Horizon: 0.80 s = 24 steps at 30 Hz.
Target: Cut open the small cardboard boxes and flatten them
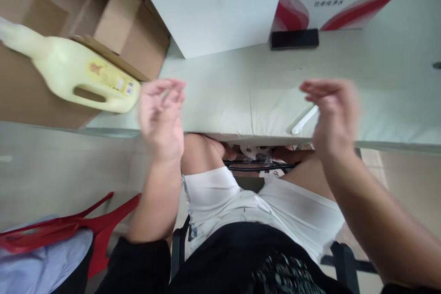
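Note:
My left hand (162,117) is raised above the near edge of the table, just right of a pale yellow jug-shaped bottle (69,66) with a handle. Its fingers are loosely curved and slightly apart, with nothing visible in them. On the other side, my right hand (332,110) hovers over the table edge, a little blurred, its fingers bent inward and no object seen in it. Behind that hand a thin white stick-like thing (303,121) lies on the cloth, its far end hidden by the hand.
A pale green cloth covers the table (227,96). Along the back stand a white box (220,9), a white-and-red carton (334,4) and a small black box (294,39). An open cardboard box (127,27) is at left. A red strap-like item (113,216) hangs at lower left.

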Tool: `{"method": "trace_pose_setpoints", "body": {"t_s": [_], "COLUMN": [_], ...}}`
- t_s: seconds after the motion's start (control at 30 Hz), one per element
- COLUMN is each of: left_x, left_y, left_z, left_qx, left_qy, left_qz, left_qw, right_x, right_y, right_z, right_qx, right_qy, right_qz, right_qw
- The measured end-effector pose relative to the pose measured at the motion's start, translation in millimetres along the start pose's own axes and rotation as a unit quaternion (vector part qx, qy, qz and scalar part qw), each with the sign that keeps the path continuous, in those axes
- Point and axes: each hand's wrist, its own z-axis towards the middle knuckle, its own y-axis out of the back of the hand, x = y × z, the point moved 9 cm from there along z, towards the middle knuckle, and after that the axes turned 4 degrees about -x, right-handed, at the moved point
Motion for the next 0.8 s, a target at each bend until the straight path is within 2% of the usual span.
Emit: {"method": "trace_pose_setpoints", "body": {"t_s": [0.07,0.17,0.27,0.33,0.43,0.53,0.63,0.7,0.8], "left_x": [47,104,129,127,107,77,56,58,71], "left_y": [10,41,73,87,98,105,111,116,126], "left_z": [11,27,50,73,119,169,208,229,250], "left_qx": [-0.01,-0.028,-0.047,-0.06,-0.076,-0.103,-0.122,-0.114,-0.099], "left_qy": [0.06,0.088,0.087,0.072,0.028,-0.034,-0.095,-0.091,-0.076], "left_qz": [0.043,0.154,0.26,0.292,0.336,0.394,0.458,0.478,0.451], "left_qw": [0.997,0.984,0.961,0.952,0.938,0.913,0.875,0.866,0.884], "right_x": [-12,-37,-55,-59,-59,-58,-58,-58,-57], "right_y": [-41,-105,-142,-149,-147,-146,-147,-147,-147], "right_z": [-1,-15,-30,-34,-36,-37,-37,-37,-37], "right_qx": [0.055,0.147,0.179,0.173,0.157,0.15,0.147,0.146,0.145], "right_qy": [0.02,0.052,0.096,0.111,0.122,0.128,0.132,0.133,0.132], "right_qz": [-0.041,-0.147,-0.256,-0.298,-0.322,-0.326,-0.329,-0.329,-0.321], "right_qw": [0.997,0.977,0.945,0.932,0.926,0.925,0.923,0.924,0.927]}}
